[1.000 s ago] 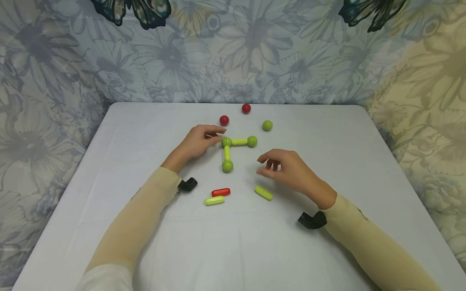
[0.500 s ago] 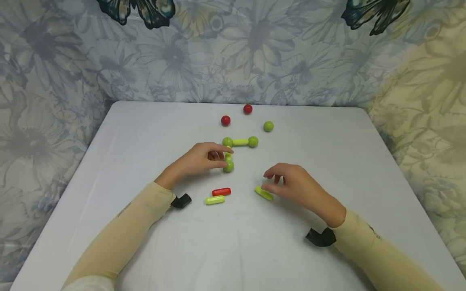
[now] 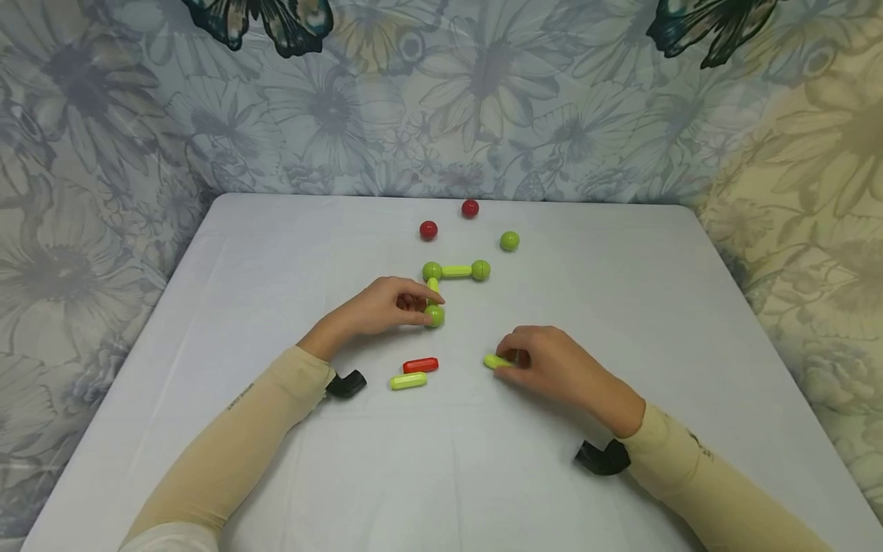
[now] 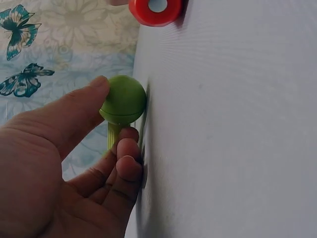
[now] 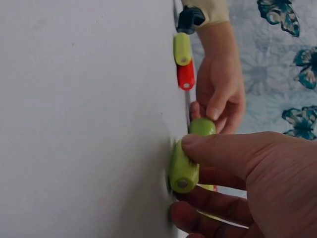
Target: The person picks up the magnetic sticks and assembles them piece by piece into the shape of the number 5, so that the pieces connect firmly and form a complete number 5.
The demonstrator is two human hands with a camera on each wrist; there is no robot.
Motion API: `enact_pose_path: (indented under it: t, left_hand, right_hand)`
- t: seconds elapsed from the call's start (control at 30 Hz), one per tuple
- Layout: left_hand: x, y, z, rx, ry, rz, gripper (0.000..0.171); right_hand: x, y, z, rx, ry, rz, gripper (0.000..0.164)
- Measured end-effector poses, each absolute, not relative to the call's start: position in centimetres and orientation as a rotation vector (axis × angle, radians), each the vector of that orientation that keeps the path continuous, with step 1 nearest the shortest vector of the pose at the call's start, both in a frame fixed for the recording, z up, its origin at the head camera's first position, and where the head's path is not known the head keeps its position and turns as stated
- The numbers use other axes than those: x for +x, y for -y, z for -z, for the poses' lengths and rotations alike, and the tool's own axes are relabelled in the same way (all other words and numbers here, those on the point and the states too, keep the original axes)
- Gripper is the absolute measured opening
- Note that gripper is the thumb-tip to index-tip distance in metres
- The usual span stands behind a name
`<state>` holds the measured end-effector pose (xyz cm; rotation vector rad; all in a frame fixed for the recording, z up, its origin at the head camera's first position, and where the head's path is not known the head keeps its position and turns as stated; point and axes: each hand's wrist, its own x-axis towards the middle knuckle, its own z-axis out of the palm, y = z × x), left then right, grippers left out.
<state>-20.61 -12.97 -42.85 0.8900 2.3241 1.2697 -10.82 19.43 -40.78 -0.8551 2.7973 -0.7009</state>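
Observation:
An L-shaped piece on the table joins three green balls with two yellow-green rods. In the head view my left hand (image 3: 389, 309) is at its near leg, holding the near ball (image 3: 434, 316). The left wrist view has the thumb on that green ball (image 4: 124, 99) and the curled fingers beside the rod (image 4: 114, 135) behind it. To the right, my right hand (image 3: 552, 364) pinches a loose yellow-green rod (image 3: 493, 361), partly hidden by the fingers. The right wrist view shows its thumb on this rod (image 5: 183, 171), which has a small metal dot in its end.
A red rod (image 3: 421, 365) and a yellow-green rod (image 3: 408, 381) lie side by side between the arms. Farther back rest two red balls, the nearer red ball (image 3: 428, 230) on the left, and a loose green ball (image 3: 510, 241). A patterned wall (image 3: 483, 100) stands behind the table.
My left hand has come from the L-shaped piece's far corner to its near ball. My right hand has moved down toward me and taken hold of the loose yellow-green rod.

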Motion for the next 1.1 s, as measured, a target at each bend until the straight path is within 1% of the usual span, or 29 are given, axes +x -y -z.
enact_pose_path:
  t: [0.6, 1.1]
  left_hand:
    - [-20.8, 12.9, 43.1, 0.889, -2.322, -1.272, 0.034]
    - [-20.7, 12.9, 43.2, 0.876, -2.320, -1.259, 0.033]
  right_hand:
    - [-14.6, -19.0, 40.6, -0.922, -2.821, 0.668, 0.017]
    - [-15.9, -19.1, 40.7, -0.988, -2.812, 0.716, 0.017]
